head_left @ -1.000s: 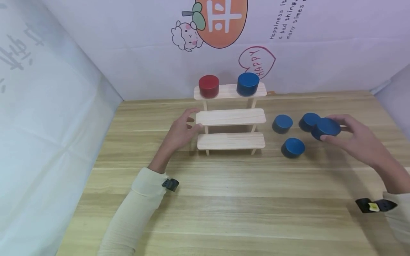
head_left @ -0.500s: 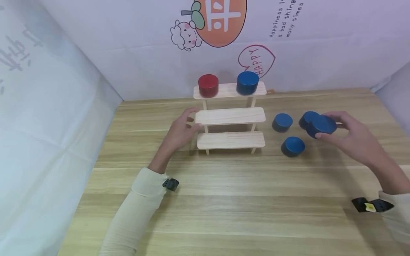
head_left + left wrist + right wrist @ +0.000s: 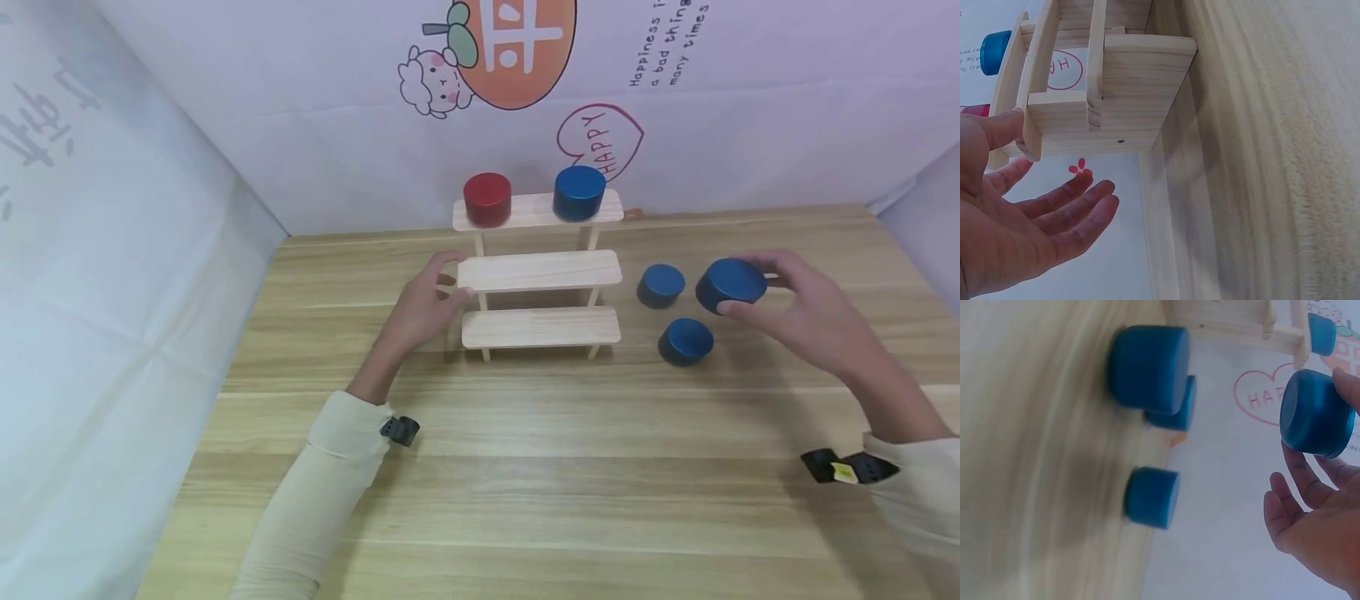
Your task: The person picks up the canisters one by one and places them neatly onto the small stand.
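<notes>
My right hand (image 3: 806, 312) grips a round blue tin (image 3: 730, 282) by its sides, thumb in front and fingers behind. In the right wrist view this held tin (image 3: 1316, 412) is raised off the table. More blue tins stand there: one (image 3: 661, 285) beside the rack, one (image 3: 686, 342) nearer the front, and another (image 3: 1152, 497) that the held tin hides in the head view. My left hand (image 3: 423, 304) pinches the left end of the middle shelf of a three-tier wooden rack (image 3: 540, 271) between thumb and index finger; its other fingers spread loose in the left wrist view.
On the rack's top shelf sit a red tin (image 3: 487, 200) at left and a blue tin (image 3: 579, 193) at right. Behind the rack hangs a printed white cloth (image 3: 337, 150). Wood-grain table (image 3: 525, 483) stretches in front.
My right hand has carried its blue tin leftward, and the tin now covers the one standing behind it in the head view. My left hand has stayed at the rack.
</notes>
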A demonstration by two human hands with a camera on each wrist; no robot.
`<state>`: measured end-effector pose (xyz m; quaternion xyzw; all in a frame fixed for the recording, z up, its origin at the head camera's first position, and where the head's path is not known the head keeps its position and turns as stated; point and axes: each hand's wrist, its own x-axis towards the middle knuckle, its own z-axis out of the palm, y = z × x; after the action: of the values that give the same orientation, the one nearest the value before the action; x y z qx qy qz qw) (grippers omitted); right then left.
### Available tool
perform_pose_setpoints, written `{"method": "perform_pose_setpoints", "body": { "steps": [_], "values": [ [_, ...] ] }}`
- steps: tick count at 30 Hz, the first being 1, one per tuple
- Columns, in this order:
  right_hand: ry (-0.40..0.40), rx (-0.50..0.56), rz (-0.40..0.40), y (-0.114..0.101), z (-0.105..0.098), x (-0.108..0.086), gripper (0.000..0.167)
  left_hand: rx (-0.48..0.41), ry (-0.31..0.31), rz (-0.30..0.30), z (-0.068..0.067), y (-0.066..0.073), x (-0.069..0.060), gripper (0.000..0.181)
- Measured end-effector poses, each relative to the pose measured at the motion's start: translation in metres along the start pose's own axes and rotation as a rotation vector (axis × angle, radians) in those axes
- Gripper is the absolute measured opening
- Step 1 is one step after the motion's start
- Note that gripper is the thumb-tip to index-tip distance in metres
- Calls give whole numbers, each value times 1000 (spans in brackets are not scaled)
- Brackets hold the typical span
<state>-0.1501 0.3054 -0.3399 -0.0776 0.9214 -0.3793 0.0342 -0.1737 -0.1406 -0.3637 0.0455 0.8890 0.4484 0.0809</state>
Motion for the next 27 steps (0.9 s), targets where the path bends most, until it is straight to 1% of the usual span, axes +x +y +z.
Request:
{"method": "perform_pose_setpoints", "body": {
  "steps": [7,17,23,27],
  "values": [
    [-12,5,-12,-15,8,6,75,21,0,7,0,1,2,54],
    [-23,18,-32,-34,21,12,73,4,1,16,0,0,1,52],
    [0,27,-76,-45,29,17,70,14,0,36,-1,0,1,54],
    [-13,-4,-95,-53,35,23,71,24,1,28,-1,0,2,54]
  ]
}}
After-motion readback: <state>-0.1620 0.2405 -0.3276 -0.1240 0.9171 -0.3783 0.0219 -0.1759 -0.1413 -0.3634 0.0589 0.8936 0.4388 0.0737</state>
